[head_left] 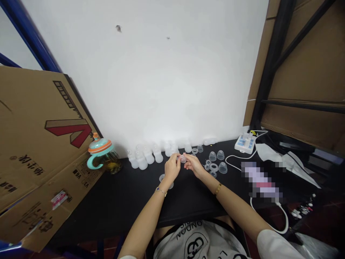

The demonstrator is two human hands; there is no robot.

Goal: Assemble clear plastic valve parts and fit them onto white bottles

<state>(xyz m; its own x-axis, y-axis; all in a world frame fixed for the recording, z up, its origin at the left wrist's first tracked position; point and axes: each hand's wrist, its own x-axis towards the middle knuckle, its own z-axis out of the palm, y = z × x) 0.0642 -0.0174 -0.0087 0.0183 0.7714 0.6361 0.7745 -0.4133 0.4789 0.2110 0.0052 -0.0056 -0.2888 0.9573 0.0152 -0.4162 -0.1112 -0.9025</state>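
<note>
I see a small clear plastic piece (182, 158), round and glossy, pinched between left hand (172, 167) and right hand (194, 164), 2 hands nearly touching, bottles (142, 162) just behind, clear cups (212, 156) beside.

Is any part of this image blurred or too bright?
Head view: a pixelated patch at right hides detail; the white plastic bottles look washed out against the bright wall; the clear plastic piece between the left hand and right hand shows little detail.
</note>
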